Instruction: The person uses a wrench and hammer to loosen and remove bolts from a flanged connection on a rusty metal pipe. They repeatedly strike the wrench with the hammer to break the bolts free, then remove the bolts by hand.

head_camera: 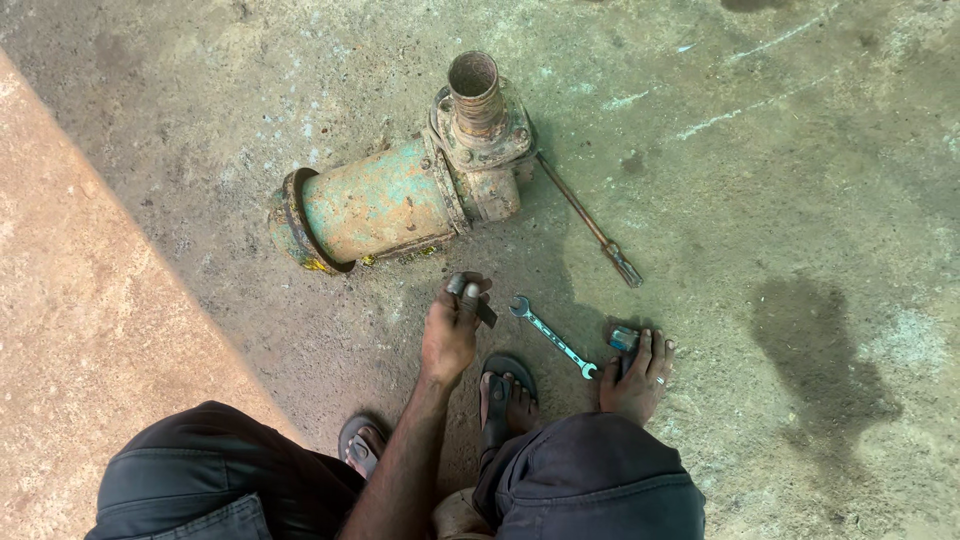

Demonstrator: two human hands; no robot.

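Hands low over the concrete floor (800,150), and the person squats with sandalled feet planted between them. The left hand (450,330) is curled around a small dark metal tool (478,300), gripped near one end so its tip juts out toward three o'clock. What kind of tool it is cannot be told from this angle. It hangs just short of the rusty, green-painted cylindrical pump body (385,200), which lies on its side at twelve o'clock from that hand, its threaded rusted pipe stub (475,90) pointing up. That placement keeps the flanged end close to the person.

The right hand (637,375) rests fingers-spread on the ground, closing on a small blue-and-grey block-like object (623,339) at its fingertips; whether it is truly gripped or only touched, hard to say. Between the two hands lies a slim blue-green open-ended spanner (553,337), untouched, running from ten to four o'clock.

Out at two o'clock, a long rusty rod with a socket end (590,225) leans away from the pump's flange. Nothing lies between the left hand and the pump; the spanner sits in the right hand's path toward it.
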